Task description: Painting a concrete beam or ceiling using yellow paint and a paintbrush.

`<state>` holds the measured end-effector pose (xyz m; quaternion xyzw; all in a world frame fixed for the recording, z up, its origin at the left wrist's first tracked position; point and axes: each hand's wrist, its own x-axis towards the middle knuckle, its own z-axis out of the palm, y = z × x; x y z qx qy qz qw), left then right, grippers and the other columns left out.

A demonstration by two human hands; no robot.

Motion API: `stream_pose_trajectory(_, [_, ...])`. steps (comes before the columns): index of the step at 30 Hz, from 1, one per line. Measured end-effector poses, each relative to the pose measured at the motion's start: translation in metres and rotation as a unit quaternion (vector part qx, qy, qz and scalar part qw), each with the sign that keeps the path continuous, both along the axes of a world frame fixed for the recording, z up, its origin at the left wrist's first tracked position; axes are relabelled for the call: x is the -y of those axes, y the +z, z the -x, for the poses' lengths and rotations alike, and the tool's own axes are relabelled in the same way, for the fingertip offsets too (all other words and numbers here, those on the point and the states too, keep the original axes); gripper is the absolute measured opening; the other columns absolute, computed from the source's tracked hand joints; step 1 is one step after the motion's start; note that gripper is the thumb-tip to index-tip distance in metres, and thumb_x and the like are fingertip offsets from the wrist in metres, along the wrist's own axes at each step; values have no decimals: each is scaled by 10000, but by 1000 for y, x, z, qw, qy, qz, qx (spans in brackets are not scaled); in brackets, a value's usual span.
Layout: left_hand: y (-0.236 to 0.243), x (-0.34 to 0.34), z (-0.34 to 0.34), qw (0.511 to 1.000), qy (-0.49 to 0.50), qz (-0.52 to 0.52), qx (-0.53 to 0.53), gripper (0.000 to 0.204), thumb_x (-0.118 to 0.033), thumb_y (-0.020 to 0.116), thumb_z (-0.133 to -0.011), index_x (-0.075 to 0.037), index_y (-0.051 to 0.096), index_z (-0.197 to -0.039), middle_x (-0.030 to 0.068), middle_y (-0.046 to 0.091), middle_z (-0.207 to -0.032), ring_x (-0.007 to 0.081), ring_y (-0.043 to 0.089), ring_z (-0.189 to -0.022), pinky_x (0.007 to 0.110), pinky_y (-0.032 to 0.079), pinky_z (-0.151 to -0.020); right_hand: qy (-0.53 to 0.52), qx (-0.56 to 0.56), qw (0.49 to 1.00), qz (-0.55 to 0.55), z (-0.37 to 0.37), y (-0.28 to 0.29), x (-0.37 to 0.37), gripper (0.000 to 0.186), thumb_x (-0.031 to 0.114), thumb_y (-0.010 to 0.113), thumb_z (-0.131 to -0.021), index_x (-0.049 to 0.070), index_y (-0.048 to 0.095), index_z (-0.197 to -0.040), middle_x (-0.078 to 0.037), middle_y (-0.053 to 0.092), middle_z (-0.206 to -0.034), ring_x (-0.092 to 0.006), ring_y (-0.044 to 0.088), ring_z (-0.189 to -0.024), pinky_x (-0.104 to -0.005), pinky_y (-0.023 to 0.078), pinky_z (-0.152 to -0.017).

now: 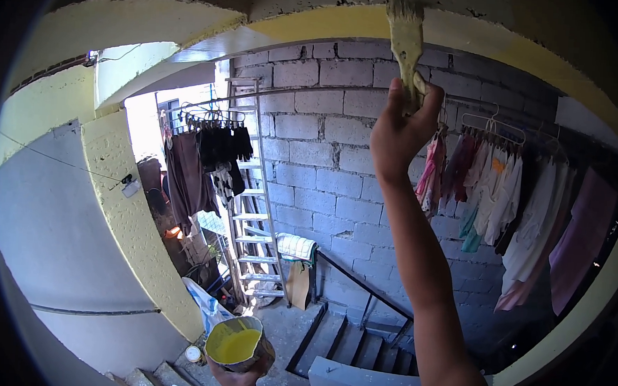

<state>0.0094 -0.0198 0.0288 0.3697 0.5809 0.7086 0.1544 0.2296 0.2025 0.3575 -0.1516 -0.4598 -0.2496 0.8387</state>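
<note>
Raised high in front of me, my right hand (412,125) grips the handle of a paint-smeared paintbrush (406,43). The dark bristles point up and reach the lower part of the overhead beam (318,24), whose face shows yellow paint beside bare grey patches. Low down, my left hand (240,379) supports a cut-open container (212,342) from beneath and along its side. Yellow paint (239,344) lies inside that container. Whether the bristles press on the beam or hover just short of it, I cannot tell.
An aluminium ladder (257,239) leans near the grey block wall (347,132). Clothes (495,182) hang from a rod at the right, and dark garments (202,163) at the left. Stairs with a black handrail (363,287) descend below. A small white tub (193,355) stands by the left steps.
</note>
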Motion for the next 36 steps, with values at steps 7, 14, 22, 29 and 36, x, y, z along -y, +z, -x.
stream_pose_trajectory(7, [-11, -3, 3, 998, -32, -48, 23, 774, -30, 761, -518, 14, 434, -1218, 133, 552, -1095, 230, 555, -968, 340, 457, -867, -9, 3, 999, -37, -7, 9, -11, 152, -20, 596, -806, -16, 512, -932, -148, 533, -826, -294, 549, -698, -366, 435, -623])
stream_pose_trajectory(14, [-14, -7, 3, 998, -11, -35, 47, 785, -22, 769, -515, 16, 431, -1222, 135, 553, -1090, 228, 556, -975, 336, 477, -852, -89, 16, 988, -122, -21, 23, -45, 116, 42, 606, -852, -15, 542, -931, -108, 526, -815, -216, 526, -709, -317, 424, -628])
stream_pose_trajectory(22, [-14, -14, 6, 980, -91, -155, 90, 722, 28, 743, -523, 32, 453, -1184, 132, 567, -1035, 196, 593, -845, 310, 526, -714, -73, -42, 996, -8, -31, 13, -80, 129, 38, 613, -826, -6, 526, -911, -126, 529, -828, -283, 536, -723, -365, 431, -659])
stream_pose_trajectory(29, [5, -7, -3, 987, -85, -116, 71, 521, 91, 696, -583, 26, 526, -1071, 87, 594, -864, 124, 573, -630, 245, 499, -523, -70, -98, 989, 87, -29, 19, -98, 130, 59, 610, -812, 25, 501, -874, -140, 553, -833, -338, 567, -765, -417, 436, -664])
stream_pose_trajectory(36, [31, 4, -14, 988, -98, -102, 56, 591, 49, 739, -564, 32, 500, -1105, 99, 597, -911, 148, 592, -687, 266, 516, -572, -49, -130, 971, 194, -42, 20, -108, 138, 96, 604, -816, 25, 505, -881, -153, 588, -851, -364, 593, -792, -450, 448, -675])
